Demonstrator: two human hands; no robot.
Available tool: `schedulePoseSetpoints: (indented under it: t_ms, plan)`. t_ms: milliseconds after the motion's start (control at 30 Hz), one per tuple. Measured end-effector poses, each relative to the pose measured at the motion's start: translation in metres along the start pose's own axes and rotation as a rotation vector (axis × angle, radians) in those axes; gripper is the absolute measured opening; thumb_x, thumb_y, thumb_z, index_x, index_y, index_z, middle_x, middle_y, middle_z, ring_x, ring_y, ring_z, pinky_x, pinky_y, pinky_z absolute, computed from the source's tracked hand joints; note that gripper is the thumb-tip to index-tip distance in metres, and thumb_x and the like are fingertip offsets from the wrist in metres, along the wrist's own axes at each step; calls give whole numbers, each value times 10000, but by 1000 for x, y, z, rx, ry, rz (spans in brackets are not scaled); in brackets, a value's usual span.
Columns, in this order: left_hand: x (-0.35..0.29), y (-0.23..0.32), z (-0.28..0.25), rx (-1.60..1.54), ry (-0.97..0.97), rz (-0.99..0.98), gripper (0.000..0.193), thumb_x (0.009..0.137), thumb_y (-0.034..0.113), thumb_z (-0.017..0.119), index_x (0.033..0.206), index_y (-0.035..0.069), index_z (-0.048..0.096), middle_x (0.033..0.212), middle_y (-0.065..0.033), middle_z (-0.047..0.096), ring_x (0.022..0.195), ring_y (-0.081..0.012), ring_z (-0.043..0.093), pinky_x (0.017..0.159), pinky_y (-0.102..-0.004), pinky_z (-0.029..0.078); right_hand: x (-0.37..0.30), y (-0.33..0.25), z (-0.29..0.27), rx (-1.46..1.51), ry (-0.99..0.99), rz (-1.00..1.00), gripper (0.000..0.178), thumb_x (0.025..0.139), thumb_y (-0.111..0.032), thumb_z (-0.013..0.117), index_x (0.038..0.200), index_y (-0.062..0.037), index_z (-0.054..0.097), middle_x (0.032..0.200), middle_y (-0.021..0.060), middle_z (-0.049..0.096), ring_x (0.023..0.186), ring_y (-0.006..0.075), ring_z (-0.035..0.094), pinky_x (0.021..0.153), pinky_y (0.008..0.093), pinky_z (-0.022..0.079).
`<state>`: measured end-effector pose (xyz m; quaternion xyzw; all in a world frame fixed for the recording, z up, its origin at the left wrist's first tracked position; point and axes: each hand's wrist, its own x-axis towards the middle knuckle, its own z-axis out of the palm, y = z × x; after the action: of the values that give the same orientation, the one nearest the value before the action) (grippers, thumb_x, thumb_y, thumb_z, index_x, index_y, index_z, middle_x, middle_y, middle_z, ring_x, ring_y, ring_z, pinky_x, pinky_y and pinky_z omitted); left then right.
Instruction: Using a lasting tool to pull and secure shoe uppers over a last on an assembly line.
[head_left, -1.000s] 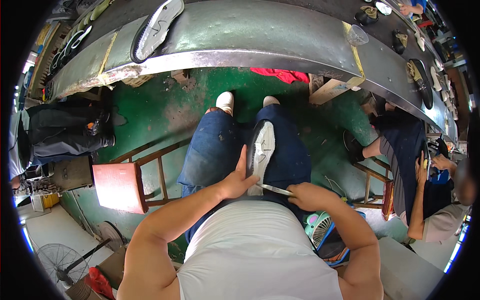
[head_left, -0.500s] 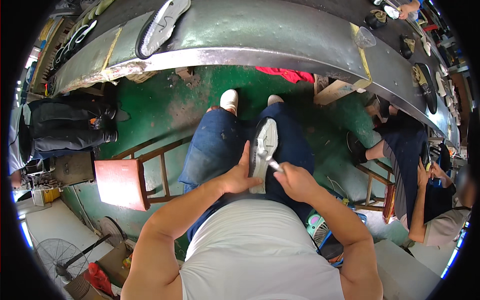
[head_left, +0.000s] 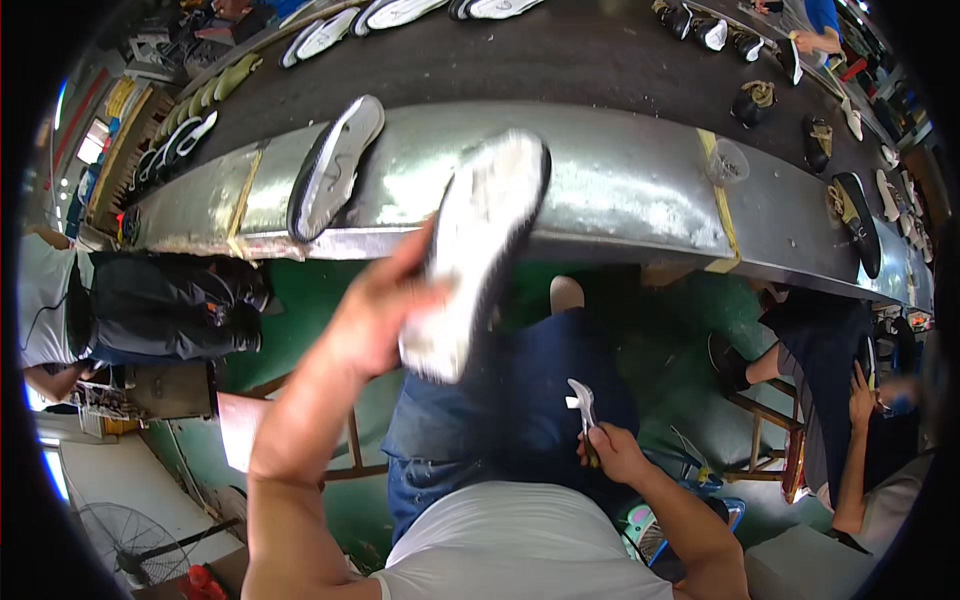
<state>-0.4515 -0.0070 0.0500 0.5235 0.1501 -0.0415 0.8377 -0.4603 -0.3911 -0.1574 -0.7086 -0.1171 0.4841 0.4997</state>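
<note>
My left hand [head_left: 380, 310] is raised in front of the bench edge, its fingers wrapped round a shoe [head_left: 480, 235] that is blurred by motion. The shoe's pale underside faces up, and a black rim runs along its side. Lower and to the right, over my lap, my right hand [head_left: 615, 453] grips a pair of lasting pliers [head_left: 585, 403] by the handle, their metal head pointing up and away. On the metal bench edge, left of the held shoe, lies a similar black-rimmed shoe [head_left: 335, 170], underside up.
The dark bench [head_left: 560, 75] with its metal edge curves across ahead, bearing several shoes along its far side and right end. A clear plastic cup [head_left: 728, 162] sits near yellow tape. A wooden stool [head_left: 240, 425] stands left; co-workers sit right and stand left. A fan [head_left: 130, 540] is lower left.
My left hand has lifted the shoe from my lap up toward the bench. My right hand has drawn the pliers off the shoe and lowered them. The view has tilted up, showing more bench.
</note>
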Motion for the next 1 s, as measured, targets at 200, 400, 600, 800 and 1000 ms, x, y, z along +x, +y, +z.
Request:
schedulePoseSetpoints:
  t_ms: [200, 400, 600, 800, 1000]
  plan:
    - [211, 127, -19, 595, 228, 193, 827, 877, 111, 652, 1581, 35, 225, 1274, -167, 642, 959, -255, 696, 844, -369, 565, 22, -11, -12, 69, -46, 66, 417, 1076, -311, 398, 1039, 40, 621, 852, 117, 700, 706, 173, 692, 673, 314, 548]
    - [325, 98, -89, 2370, 332, 449, 512, 912, 240, 616, 1408, 138, 539, 1588, -120, 348, 1456, -440, 258, 1135, -542, 371, 28, -8, -14, 210, -131, 157, 444, 1090, -351, 375, 1089, 30, 603, 907, 130, 699, 765, 196, 693, 718, 332, 556]
    - [286, 134, -122, 1801, 294, 635, 362, 929, 250, 580, 1227, 60, 660, 1212, -206, 672, 1223, -418, 574, 992, -437, 501, 28, -3, -20, 293, -105, 125, 418, 1088, -297, 379, 1050, 44, 616, 865, 119, 709, 722, 183, 701, 689, 319, 563]
    - [184, 149, -200, 1268, 503, -326, 619, 907, 348, 706, 1385, 0, 520, 1188, -139, 680, 959, -264, 693, 880, -392, 547, 32, 5, -19, 334, -156, 136, 475, 1081, -390, 381, 1102, 40, 582, 916, 160, 682, 782, 235, 693, 748, 372, 571]
    - [96, 123, -159, 675, 268, -26, 652, 901, 337, 740, 1387, -26, 500, 1124, -107, 676, 902, -169, 667, 797, -339, 558, 20, -2, -4, 311, -82, 143, 414, 1085, -313, 385, 1063, 35, 607, 867, 135, 686, 720, 207, 689, 691, 337, 562]
